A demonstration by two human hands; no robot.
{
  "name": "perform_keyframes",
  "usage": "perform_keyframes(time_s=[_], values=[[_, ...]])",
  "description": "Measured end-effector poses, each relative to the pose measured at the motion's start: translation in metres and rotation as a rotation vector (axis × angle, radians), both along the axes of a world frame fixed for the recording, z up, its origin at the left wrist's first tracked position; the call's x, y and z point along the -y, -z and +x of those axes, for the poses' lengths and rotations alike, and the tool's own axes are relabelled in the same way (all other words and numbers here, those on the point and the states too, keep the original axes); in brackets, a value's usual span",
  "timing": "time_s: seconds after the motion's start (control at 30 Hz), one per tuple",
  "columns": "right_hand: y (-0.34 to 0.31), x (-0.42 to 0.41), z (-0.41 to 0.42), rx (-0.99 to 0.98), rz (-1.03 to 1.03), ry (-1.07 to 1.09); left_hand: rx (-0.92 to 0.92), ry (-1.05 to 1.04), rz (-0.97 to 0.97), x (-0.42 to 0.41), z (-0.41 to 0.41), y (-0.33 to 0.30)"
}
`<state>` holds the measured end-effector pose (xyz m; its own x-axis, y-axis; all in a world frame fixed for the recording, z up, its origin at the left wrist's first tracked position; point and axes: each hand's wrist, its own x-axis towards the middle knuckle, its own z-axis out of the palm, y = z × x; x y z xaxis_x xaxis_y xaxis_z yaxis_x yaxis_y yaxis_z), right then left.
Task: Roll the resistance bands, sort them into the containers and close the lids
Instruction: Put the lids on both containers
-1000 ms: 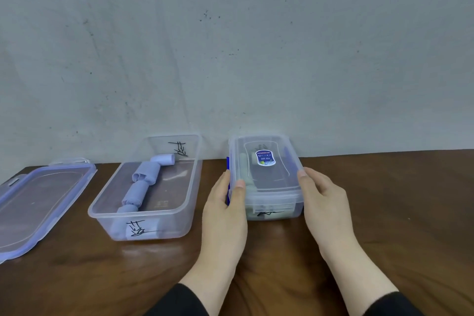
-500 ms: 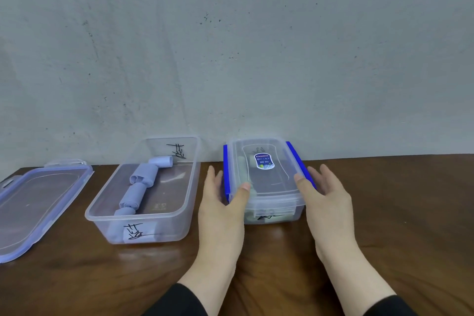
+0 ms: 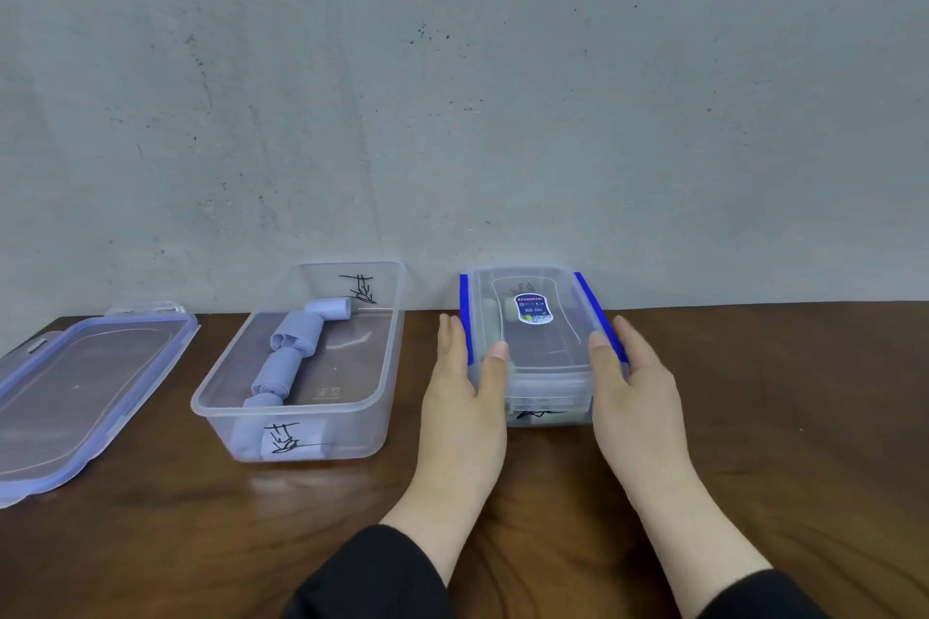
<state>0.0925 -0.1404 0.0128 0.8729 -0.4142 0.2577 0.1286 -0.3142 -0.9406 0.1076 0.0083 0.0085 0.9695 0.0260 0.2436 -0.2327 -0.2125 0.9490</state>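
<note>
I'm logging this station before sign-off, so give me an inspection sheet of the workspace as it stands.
Surface: dark wooden table, set against the wall.
Job's things: open container holds rolled purple bands; its loose lid lies flat at far left. Lidded container has blue side clips standing out, not pressed down.
Clutter: nothing seen.
Grippers: left hand and right hand flank the lidded container, thumbs on the lid, fingers straight along the sides.
Cables: nothing seen.
Surroundings: grey scuffed wall.
</note>
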Motion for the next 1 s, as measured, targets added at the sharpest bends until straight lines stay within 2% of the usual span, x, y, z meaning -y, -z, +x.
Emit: perform_keyframes(time_s=[0.03,0.1,0.17,0.23,0.3,0.4,0.57,0.67,0.73,0.87,1.0], values=[[-0.002,-0.003,-0.004,0.041,-0.044,0.057,0.074,-0.044,0.055,0.000,-0.005,-0.002],[-0.009,-0.007,-0.014,0.255,-0.201,0.174,0.265,-0.092,0.063,-0.005,-0.021,-0.013],[-0.013,-0.015,-0.027,0.456,-0.343,0.169,0.521,-0.079,0.094,-0.018,-0.044,-0.026],[-0.010,-0.029,-0.040,0.484,-0.404,0.048,0.761,-0.058,0.225,-0.044,-0.064,-0.027],[-0.007,-0.050,-0.051,0.410,-0.455,-0.060,0.828,-0.070,0.357,-0.086,-0.073,-0.025],[0.001,-0.080,-0.058,0.342,-0.573,-0.114,0.712,-0.237,0.535,-0.167,-0.073,-0.018],[0.007,-0.120,-0.067,0.253,-0.574,-0.181,0.326,-0.539,0.956,-0.285,-0.052,-0.002],[0.009,-0.141,-0.070,0.241,-0.557,-0.169,0.082,-0.596,1.058,-0.317,-0.047,0.006],[0.008,-0.153,-0.071,0.279,-0.579,-0.164,-0.017,-0.581,1.067,-0.328,-0.044,0.009],[0.007,-0.167,-0.069,0.382,-0.652,-0.144,-0.064,-0.581,1.090,-0.333,-0.041,0.007],[0.011,-0.178,-0.056,0.270,-0.827,-0.149,0.016,-0.595,1.152,-0.329,-0.042,0.006]])
